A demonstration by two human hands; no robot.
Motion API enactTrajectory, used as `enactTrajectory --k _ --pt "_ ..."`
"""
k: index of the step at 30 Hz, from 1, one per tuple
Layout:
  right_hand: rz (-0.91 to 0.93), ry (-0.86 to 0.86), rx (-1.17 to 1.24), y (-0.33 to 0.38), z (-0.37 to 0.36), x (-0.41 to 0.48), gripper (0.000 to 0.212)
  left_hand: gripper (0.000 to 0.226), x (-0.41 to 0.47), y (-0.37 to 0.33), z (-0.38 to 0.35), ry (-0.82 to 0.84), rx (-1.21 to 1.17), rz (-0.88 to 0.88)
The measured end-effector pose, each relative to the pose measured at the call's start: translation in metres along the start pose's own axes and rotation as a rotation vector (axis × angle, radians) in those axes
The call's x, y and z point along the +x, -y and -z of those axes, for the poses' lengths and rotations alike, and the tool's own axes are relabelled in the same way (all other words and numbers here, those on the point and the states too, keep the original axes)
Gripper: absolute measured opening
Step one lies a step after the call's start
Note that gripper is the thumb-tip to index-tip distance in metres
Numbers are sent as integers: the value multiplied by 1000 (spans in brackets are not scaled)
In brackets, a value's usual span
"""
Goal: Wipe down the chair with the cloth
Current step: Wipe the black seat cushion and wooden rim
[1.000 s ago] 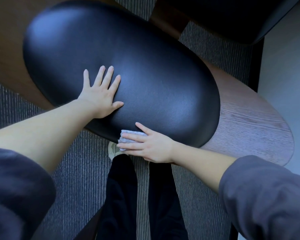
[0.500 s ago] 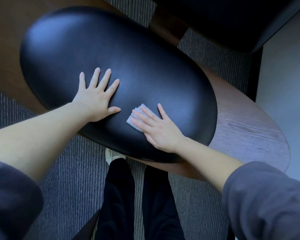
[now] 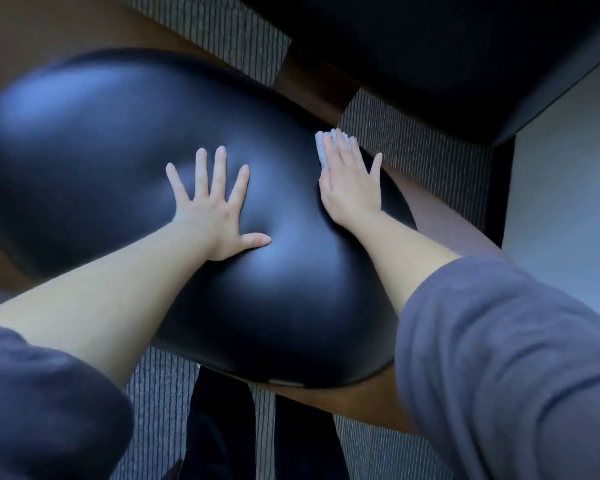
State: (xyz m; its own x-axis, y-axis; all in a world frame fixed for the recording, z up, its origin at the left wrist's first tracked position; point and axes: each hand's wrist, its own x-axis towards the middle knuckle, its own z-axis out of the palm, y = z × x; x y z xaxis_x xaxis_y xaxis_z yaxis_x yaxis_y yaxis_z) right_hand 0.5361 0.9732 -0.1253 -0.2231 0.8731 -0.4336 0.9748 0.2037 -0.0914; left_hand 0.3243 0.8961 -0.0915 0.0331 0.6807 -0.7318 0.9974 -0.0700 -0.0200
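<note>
Chair cushion (image 3: 118, 150), black, glossy and oblong, fills the middle of the head view and sits on a wooden base (image 3: 444, 230) whose rim shows past the cushion on its right and near sides. Pale cloth (image 3: 322, 150) lies at the cushion's far right edge, pinned under the right hand (image 3: 350, 188), whose fingers are straight and pressed flat on it; only a strip of cloth shows beyond the fingertips and along the little-finger side. Left hand (image 3: 212, 216) lies flat on the middle of the cushion with fingers spread and gripping nothing, its heel denting the padding. Most of the cushion left of this hand is uncovered. Striped carpet (image 3: 413, 150) begins just past the cloth, and a second dark seat (image 3: 430, 64) stands near beyond it.
</note>
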Motion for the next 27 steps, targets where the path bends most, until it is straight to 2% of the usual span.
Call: enactTrajectory --k 8,16,20,27 --pt "-81 10 139 5 9 50 54 111 7 -1 9 177 -45 37" --pt "-129 33 174 -31 10 12 55 110 4 -2 14 208 -63 44" --pt "-226 37 193 -48 9 -16 57 111 2 -4 15 202 -68 39" --pt "-475 -68 177 -45 0 -60 58 113 0 -2 13 162 -77 15"
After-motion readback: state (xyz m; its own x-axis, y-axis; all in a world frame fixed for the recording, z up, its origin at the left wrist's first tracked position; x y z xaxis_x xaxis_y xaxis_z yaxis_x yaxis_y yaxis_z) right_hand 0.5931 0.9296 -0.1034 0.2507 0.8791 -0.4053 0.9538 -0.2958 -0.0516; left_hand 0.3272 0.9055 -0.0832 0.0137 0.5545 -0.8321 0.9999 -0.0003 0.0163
